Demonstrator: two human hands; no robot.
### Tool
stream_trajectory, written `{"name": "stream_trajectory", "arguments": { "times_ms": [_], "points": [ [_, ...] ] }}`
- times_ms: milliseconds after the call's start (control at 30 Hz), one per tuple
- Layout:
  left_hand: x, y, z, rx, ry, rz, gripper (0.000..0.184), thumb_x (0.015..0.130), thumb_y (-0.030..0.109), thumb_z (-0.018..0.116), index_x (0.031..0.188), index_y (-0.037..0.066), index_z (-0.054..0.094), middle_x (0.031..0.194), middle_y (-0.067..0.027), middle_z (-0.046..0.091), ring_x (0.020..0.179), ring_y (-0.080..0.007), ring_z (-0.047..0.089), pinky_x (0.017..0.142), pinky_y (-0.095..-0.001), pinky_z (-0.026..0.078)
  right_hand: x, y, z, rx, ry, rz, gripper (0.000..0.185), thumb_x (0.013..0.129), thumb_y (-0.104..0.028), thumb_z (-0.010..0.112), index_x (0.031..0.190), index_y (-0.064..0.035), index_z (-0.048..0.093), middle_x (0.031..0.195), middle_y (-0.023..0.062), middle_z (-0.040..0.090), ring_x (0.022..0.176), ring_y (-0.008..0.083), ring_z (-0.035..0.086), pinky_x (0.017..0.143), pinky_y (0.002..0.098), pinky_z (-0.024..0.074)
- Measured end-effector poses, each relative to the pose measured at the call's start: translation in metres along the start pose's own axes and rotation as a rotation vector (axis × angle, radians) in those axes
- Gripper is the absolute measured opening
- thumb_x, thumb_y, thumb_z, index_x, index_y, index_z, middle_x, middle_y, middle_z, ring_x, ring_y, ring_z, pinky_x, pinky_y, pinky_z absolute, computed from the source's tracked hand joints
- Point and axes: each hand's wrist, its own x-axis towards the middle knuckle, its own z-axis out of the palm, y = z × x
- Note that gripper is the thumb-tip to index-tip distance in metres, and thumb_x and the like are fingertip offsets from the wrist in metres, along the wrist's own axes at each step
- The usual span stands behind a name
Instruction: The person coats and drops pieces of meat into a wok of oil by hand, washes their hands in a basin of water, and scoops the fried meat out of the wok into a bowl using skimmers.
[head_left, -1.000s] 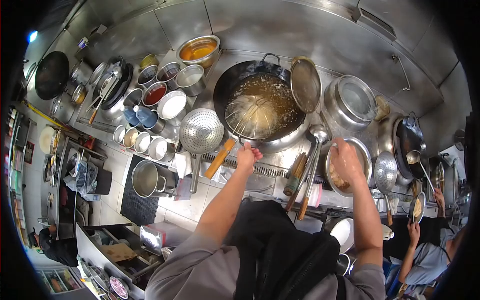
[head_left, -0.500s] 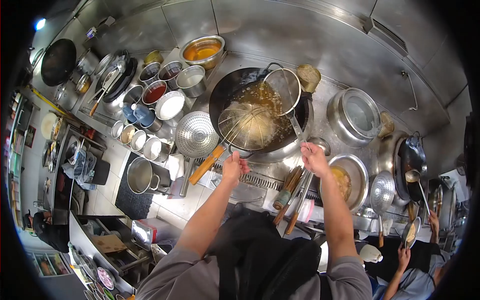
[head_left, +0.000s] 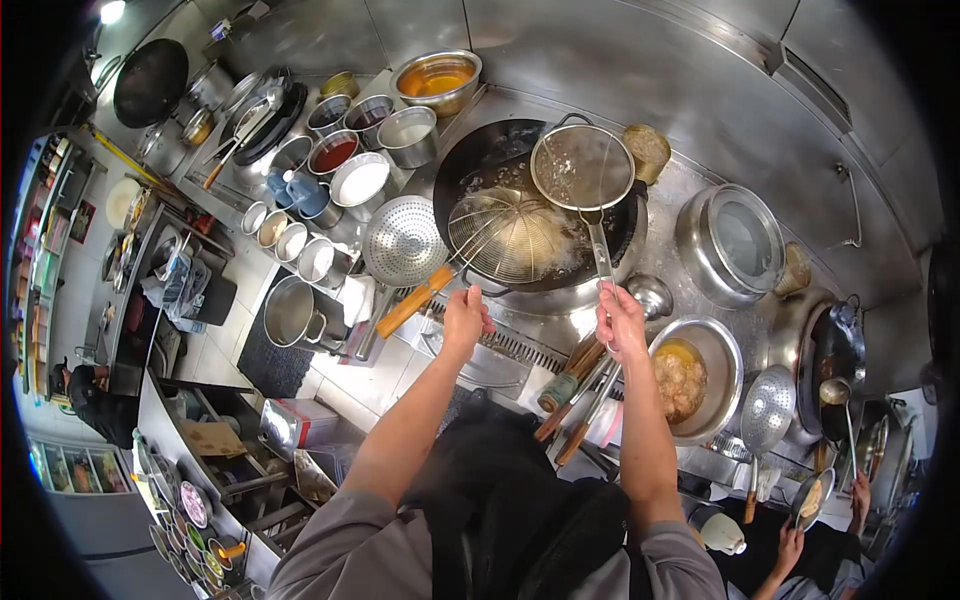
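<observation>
One fine strainer (head_left: 583, 170), over the right side of a black wok (head_left: 468, 158), its handle grasped in the right hand (head_left: 622, 318). In the wok, one domed wire skimmer (head_left: 508, 232); near the rim, the left hand (head_left: 465, 320), fingers curled, its hold impossible to tell from where I stand. Around these: perforated ladle (head_left: 402, 245) left, steel bowl (head_left: 723, 380) of food right.

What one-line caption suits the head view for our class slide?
The right hand holds a mesh strainer over the wok, beside a domed wire skimmer.
</observation>
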Motion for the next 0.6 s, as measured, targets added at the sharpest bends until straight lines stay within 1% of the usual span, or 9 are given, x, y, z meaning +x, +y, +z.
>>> {"name": "stream_trajectory", "arguments": {
  "times_ms": [33,100,133,233,267,367,400,500,600],
  "points": [
    [-0.001,0.000,0.001,0.016,0.007,0.004,0.042,0.104,0.042,0.053,0.108,0.000,0.051,0.085,-0.0088,0.058,0.066,-0.0155,0.060,0.056,-0.0348,0.059,-0.001,-0.001,-0.001,0.022,-0.005,-0.002,0.028,0.103,-0.019,0.059,0.127,-0.0055,0.056,0.063,0.0016,0.052,0.039,0.0087,0.039,0.036,0.0249,0.0300],
    [-0.002,0.001,0.003,0.019,0.008,0.012,0.039,0.104,0.039,0.054,0.111,0.000,0.050,0.086,-0.0088,0.058,0.065,-0.0155,0.060,0.055,-0.0337,0.059,-0.003,-0.001,-0.002,0.063,-0.016,-0.005,0.027,0.103,-0.018,0.059,0.127,-0.0060,0.056,0.063,0.0014,0.052,0.039,0.0086,0.039,0.036,0.0246,0.0293],
    [-0.004,0.000,0.004,0.013,0.011,0.009,0.039,0.104,0.038,0.054,0.111,0.000,0.050,0.086,-0.0087,0.058,0.065,-0.0155,0.060,0.055,-0.0334,0.058,-0.006,-0.002,-0.002,0.124,-0.031,-0.020,0.027,0.103,-0.019,0.060,0.127,-0.0066,0.057,0.063,0.0010,0.053,0.040,0.0080,0.039,0.036,0.0231,0.0282],
    [-0.010,-0.007,0.002,-0.005,0.005,0.001,0.037,0.104,0.037,0.055,0.112,0.001,0.049,0.085,-0.0076,0.058,0.065,-0.0147,0.059,0.055,-0.0330,0.058,-0.016,-0.005,-0.009,0.183,-0.017,-0.105,0.027,0.103,-0.019,0.060,0.127,-0.0071,0.057,0.063,0.0007,0.053,0.039,0.0073,0.038,0.036,0.0217,0.0271],
    [-0.013,-0.011,-0.002,-0.013,-0.008,0.010,0.037,0.104,0.037,0.055,0.111,0.002,0.049,0.085,-0.0074,0.058,0.066,-0.0144,0.059,0.056,-0.0330,0.058,-0.020,-0.009,-0.012,0.204,0.002,-0.119,0.027,0.103,-0.019,0.060,0.128,-0.0073,0.057,0.063,0.0009,0.053,0.039,0.0072,0.040,0.035,0.0213,0.0273],
    [-0.028,-0.028,-0.024,-0.054,-0.048,0.016,0.036,0.104,0.037,0.056,0.111,0.002,0.050,0.085,-0.0067,0.057,0.068,-0.0134,0.059,0.058,-0.0322,0.057,-0.037,-0.023,-0.013,-0.019,0.191,-0.271,0.028,0.104,-0.020,0.059,0.129,-0.0085,0.056,0.062,0.0000,0.050,0.040,0.0057,0.041,0.034,0.0201,0.0262],
    [-0.035,-0.034,-0.035,-0.070,-0.061,0.014,0.036,0.104,0.037,0.056,0.111,0.002,0.050,0.086,-0.0065,0.057,0.069,-0.0131,0.059,0.059,-0.0318,0.057,-0.032,-0.019,-0.034,-0.161,0.227,-0.318,0.030,0.102,-0.020,0.061,0.128,-0.0054,0.057,0.066,0.0080,0.059,0.045,0.0162,0.054,0.038,0.0309,0.0395],
    [-0.062,-0.052,-0.069,-0.123,-0.031,-0.018,0.035,0.103,0.034,0.057,0.110,0.000,0.051,0.084,-0.0060,0.057,0.065,-0.0127,0.058,0.055,-0.0297,0.054,-0.016,-0.004,-0.082,-1.045,0.631,-0.700,0.029,0.099,-0.017,0.060,0.123,-0.0021,0.059,0.079,0.0214,0.070,0.063,0.0356,0.067,0.056,0.0462,0.0530],
    [-0.093,-0.062,-0.104,-0.143,0.010,-0.040,0.034,0.104,0.033,0.056,0.111,0.000,0.051,0.084,-0.0056,0.057,0.068,-0.0123,0.058,0.060,-0.0297,0.055,-0.024,0.003,-0.099,-1.470,0.705,-0.454,0.025,0.099,-0.017,0.056,0.118,-0.0023,0.064,0.085,0.0194,0.071,0.077,0.0405,0.068,0.069,0.0486,0.0506]
  ]
}}
